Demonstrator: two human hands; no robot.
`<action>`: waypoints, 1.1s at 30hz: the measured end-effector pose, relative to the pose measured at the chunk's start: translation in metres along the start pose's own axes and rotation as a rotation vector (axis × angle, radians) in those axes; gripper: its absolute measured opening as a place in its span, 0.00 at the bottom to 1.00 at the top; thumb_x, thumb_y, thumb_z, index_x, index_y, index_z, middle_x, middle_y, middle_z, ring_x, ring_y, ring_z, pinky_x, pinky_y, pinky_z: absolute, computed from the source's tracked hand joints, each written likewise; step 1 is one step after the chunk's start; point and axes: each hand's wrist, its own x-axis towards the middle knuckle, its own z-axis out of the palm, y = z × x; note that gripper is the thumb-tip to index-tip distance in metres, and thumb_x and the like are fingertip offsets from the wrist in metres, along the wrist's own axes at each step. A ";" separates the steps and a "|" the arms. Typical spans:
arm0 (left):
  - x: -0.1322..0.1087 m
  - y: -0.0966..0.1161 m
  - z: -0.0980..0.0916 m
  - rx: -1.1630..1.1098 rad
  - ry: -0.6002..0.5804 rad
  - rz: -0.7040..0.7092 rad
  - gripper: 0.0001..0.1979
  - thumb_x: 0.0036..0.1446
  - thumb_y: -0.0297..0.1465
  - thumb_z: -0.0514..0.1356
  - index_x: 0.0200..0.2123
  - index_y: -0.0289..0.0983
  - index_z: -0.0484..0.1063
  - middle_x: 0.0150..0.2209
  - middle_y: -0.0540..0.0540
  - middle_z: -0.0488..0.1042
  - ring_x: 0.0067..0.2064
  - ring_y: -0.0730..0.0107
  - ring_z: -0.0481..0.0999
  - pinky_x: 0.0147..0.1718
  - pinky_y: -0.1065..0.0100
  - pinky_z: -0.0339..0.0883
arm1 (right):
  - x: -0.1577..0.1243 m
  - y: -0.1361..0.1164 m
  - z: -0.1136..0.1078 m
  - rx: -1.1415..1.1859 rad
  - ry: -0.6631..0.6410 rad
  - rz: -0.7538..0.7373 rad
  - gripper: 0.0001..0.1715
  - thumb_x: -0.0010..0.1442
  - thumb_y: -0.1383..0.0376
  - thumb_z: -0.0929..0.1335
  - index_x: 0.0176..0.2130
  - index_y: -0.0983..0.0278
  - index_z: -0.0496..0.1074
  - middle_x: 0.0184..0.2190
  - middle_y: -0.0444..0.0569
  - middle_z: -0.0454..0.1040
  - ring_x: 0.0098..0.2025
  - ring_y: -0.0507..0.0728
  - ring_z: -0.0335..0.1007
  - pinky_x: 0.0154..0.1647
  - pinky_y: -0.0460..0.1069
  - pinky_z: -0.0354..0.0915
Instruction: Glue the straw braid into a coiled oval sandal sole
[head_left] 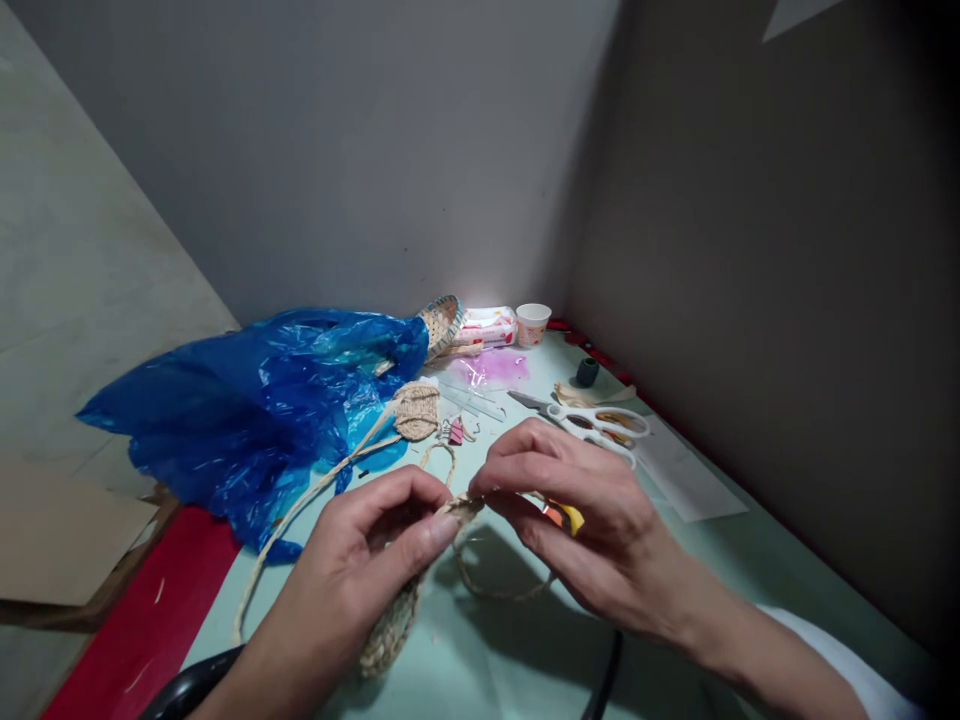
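My left hand (382,550) is closed on a braided straw piece (394,625), with the thumb on top. The piece hangs below the fingers, and its upper end shows just past the thumb. My right hand (570,510) pinches at that upper end, thumb and index finger together. Whether it also grips a needle there is too small to tell. A thin straw cord (499,597) loops below the right hand. Something orange and yellow (564,517) shows behind the right fingers, mostly hidden. Beyond the hands lies a small wound bundle of straw cord (416,411).
A crumpled blue plastic bag (262,400) fills the back left, beside a small woven basket (444,325). White-handled scissors (592,418), a dark thread spool (587,372), a paper cup (533,325), pink clips (456,431) and a paper sheet (690,470) lie beyond my hands. Walls enclose the table.
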 end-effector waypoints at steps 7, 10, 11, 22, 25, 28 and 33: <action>0.002 -0.005 0.003 -0.311 -0.058 -0.140 0.09 0.55 0.37 0.66 0.31 0.38 0.75 0.28 0.51 0.71 0.32 0.71 0.68 0.33 0.71 0.61 | -0.002 0.008 0.007 -0.070 -0.002 -0.094 0.09 0.65 0.75 0.65 0.46 0.70 0.70 0.39 0.52 0.74 0.40 0.54 0.68 0.42 0.49 0.66; 0.003 -0.008 0.006 -0.377 -0.070 -0.142 0.09 0.56 0.38 0.65 0.32 0.38 0.76 0.28 0.51 0.71 0.31 0.72 0.67 0.32 0.72 0.61 | -0.002 0.009 0.009 -0.069 0.016 -0.081 0.08 0.65 0.75 0.66 0.45 0.69 0.70 0.38 0.52 0.75 0.39 0.54 0.69 0.43 0.49 0.66; 0.003 -0.009 0.006 -0.387 -0.068 -0.130 0.10 0.57 0.39 0.65 0.32 0.38 0.76 0.29 0.50 0.71 0.32 0.72 0.67 0.32 0.72 0.61 | -0.003 0.009 0.009 -0.069 0.019 -0.073 0.08 0.65 0.75 0.66 0.45 0.69 0.70 0.38 0.51 0.75 0.40 0.54 0.70 0.43 0.49 0.66; 0.002 -0.013 0.010 -0.633 -0.066 -0.199 0.03 0.51 0.31 0.69 0.30 0.39 0.79 0.28 0.51 0.75 0.32 0.73 0.71 0.35 0.73 0.65 | 0.000 0.017 0.008 0.135 0.058 -0.098 0.09 0.62 0.74 0.71 0.44 0.69 0.75 0.36 0.51 0.79 0.39 0.54 0.72 0.42 0.50 0.69; 0.002 -0.013 0.009 -0.709 -0.117 -0.271 0.04 0.50 0.29 0.70 0.28 0.38 0.77 0.27 0.50 0.74 0.30 0.75 0.71 0.33 0.75 0.64 | 0.001 0.016 0.011 0.230 0.067 -0.065 0.08 0.60 0.74 0.72 0.42 0.68 0.77 0.36 0.50 0.80 0.38 0.53 0.73 0.42 0.48 0.70; 0.002 -0.014 0.009 -0.733 -0.155 -0.301 0.07 0.49 0.28 0.70 0.25 0.36 0.74 0.25 0.51 0.71 0.29 0.76 0.68 0.30 0.77 0.62 | 0.001 0.015 0.012 0.369 0.048 0.026 0.04 0.59 0.74 0.73 0.38 0.68 0.78 0.34 0.49 0.80 0.37 0.52 0.74 0.41 0.47 0.71; 0.003 -0.017 0.010 -0.646 -0.139 -0.321 0.07 0.52 0.31 0.69 0.27 0.38 0.73 0.26 0.52 0.68 0.30 0.75 0.65 0.31 0.76 0.59 | 0.000 0.019 0.010 0.423 0.014 0.113 0.02 0.59 0.72 0.73 0.34 0.67 0.77 0.33 0.47 0.78 0.36 0.52 0.74 0.41 0.47 0.71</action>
